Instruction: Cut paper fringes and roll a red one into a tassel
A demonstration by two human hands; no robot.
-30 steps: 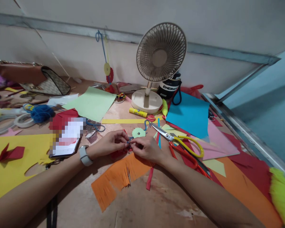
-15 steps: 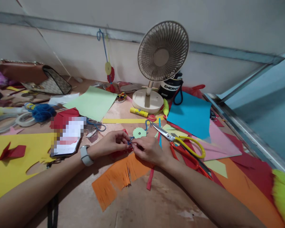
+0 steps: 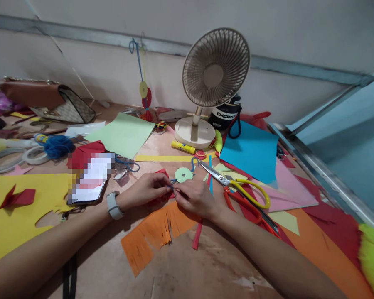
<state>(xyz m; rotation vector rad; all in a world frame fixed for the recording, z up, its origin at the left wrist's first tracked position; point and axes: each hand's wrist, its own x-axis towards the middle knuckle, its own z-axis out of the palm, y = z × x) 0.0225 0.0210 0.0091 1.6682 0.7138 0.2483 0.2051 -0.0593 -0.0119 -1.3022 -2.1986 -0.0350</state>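
Note:
My left hand [image 3: 152, 187] and my right hand [image 3: 195, 197] meet at the middle of the table, fingertips pinched on a dark blue yarn [image 3: 173, 181]. The yarn runs to a pale green scalloped paper disc [image 3: 183, 175] with a dark hole, lying just beyond my fingers. Red paper [image 3: 156, 201] shows partly under my left hand. Below my hands lies a fringed orange paper strip [image 3: 146, 241]; my right hand covers its upper edge. A narrow red strip [image 3: 198, 236] pokes out beside it. What exactly is between my fingertips is small and partly hidden.
Yellow-handled scissors [image 3: 227, 179] and red-handled scissors [image 3: 252, 211] lie right of my hands. A small fan [image 3: 216, 74] stands behind, near a glue stick [image 3: 183, 147]. A phone [image 3: 92, 178], blue yarn ball [image 3: 59, 146] and yellow paper [image 3: 15, 232] are left; blue paper [image 3: 252, 151] is right.
Both hands stay at nearly the same spot, with my left fingers curling slightly closer over the yarn. The whole view has shifted a little.

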